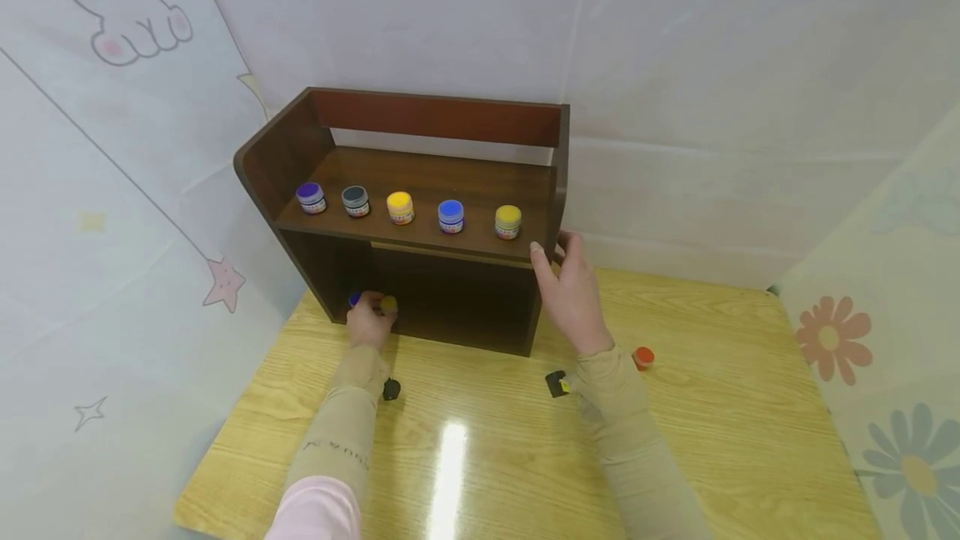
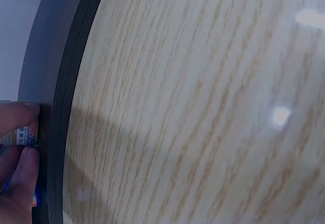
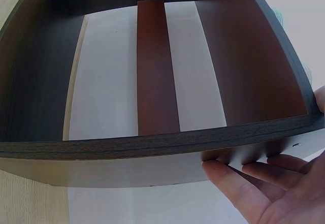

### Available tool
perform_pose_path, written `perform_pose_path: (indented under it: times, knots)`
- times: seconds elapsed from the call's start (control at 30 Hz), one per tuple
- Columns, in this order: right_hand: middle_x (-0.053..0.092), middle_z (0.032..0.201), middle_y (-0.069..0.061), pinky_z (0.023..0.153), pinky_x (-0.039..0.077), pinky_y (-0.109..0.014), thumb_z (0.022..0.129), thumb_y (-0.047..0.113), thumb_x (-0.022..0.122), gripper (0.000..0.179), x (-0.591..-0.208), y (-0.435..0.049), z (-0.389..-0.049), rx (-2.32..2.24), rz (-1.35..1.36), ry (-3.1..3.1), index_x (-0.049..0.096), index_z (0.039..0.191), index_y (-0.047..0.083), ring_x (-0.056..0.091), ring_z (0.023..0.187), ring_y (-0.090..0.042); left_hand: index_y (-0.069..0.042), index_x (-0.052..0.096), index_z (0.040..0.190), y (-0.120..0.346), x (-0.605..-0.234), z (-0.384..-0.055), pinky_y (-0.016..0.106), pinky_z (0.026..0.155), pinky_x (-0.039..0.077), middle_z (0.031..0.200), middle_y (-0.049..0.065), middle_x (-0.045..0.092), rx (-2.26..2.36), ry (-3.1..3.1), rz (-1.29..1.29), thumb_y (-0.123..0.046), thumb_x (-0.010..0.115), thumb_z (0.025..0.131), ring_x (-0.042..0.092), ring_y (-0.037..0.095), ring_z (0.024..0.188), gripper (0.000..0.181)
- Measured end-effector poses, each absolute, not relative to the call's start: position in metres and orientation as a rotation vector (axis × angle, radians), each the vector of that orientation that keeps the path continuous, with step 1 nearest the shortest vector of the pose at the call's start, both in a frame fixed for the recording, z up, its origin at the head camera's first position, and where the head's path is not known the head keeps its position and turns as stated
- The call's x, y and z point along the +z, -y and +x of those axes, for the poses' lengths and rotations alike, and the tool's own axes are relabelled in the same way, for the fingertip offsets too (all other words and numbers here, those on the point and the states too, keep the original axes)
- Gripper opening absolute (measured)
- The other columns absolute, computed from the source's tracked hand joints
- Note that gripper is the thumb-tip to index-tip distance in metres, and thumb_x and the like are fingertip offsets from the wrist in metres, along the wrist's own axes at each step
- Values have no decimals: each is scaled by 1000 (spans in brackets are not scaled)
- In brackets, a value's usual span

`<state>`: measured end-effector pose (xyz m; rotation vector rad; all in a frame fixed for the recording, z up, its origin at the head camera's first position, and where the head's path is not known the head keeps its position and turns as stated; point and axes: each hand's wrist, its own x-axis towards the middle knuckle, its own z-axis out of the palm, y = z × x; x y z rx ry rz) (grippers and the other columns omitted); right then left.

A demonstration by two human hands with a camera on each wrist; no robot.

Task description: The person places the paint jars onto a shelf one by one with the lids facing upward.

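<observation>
Placement appears in progress: the left hand (image 1: 369, 326) pinches the yellow-lidded jar (image 1: 388, 304) in the lower compartment (image 1: 465, 298) of the shelf (image 1: 442, 162), the right hand (image 1: 574, 298) grips its side, and upright release seems required next.

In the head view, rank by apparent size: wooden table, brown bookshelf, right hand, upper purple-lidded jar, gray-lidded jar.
Wooden table
Brown bookshelf
Right hand
Upper purple-lidded jar, gray-lidded jar: too alike to rank
</observation>
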<state>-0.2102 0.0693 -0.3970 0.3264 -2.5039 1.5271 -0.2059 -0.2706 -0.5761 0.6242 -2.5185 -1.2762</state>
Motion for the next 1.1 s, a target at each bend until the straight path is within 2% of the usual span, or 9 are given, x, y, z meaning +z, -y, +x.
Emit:
perform_pose_path:
  times: [0.37, 0.87, 1.1]
  knots:
    - [50, 147, -22, 95, 52, -52, 105, 46, 51, 58, -397, -70, -210, 1517, 329, 2498, 41, 140, 2, 57, 126, -39, 2, 61, 122, 271, -578, -208, 50, 87, 54, 117, 24, 68, -1277, 2505, 625, -3, 77, 84, 67, 38, 104, 41]
    - [48, 149, -21, 96, 51, -54, 104, 50, 51, 61, -397, -70, -210, 1548, 323, 2494, 41, 141, 3, 55, 128, -38, 2, 54, 132, 263, -574, -198, 48, 88, 54, 119, 22, 60, -1345, 2389, 520, -1, 82, 83, 62, 38, 105, 57]
    - [47, 150, -21, 97, 51, -54, 104, 50, 51, 62, -398, -70, -211, 1548, 332, 2497, 40, 142, 2, 55, 129, -38, 0, 58, 129, 258, -571, -192, 45, 89, 53, 122, 20, 59, -1274, 2312, 431, -6, 83, 85, 60, 34, 105, 51]
